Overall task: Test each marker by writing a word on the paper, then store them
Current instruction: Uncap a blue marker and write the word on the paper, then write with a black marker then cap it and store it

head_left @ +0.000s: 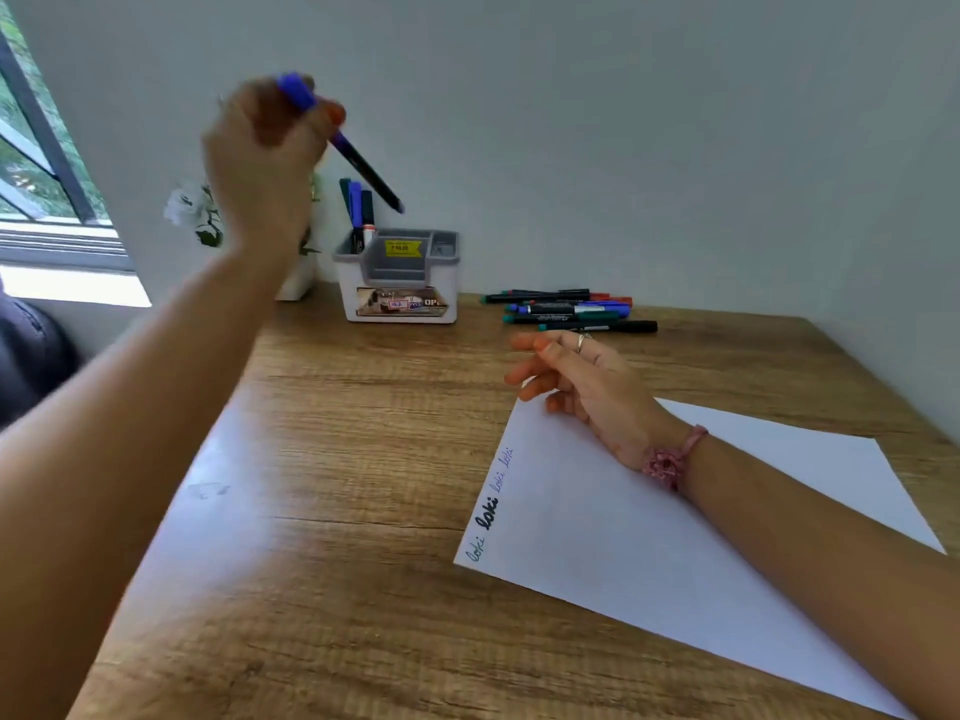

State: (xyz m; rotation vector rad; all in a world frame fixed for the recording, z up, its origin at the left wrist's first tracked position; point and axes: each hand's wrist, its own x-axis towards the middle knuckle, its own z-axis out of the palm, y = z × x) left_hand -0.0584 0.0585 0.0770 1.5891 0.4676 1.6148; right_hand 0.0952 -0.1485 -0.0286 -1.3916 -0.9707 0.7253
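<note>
My left hand [265,158] is raised above the desk and grips a blue-capped marker [358,161] that slants down toward the white and grey organizer [400,280]. Three markers [358,210] stand in the organizer's left rear slot. My right hand [582,387] hovers with fingers apart over the top corner of the white paper [649,553], holding nothing. Along the paper's left edge the word "loki" [488,514] is written several times. A pile of several markers [571,310] lies on the desk beyond my right hand.
The wooden desk [353,459] meets a pale wall at the back and right. A white pot with white flowers [197,210] stands behind my left arm. A window [47,189] is at the left.
</note>
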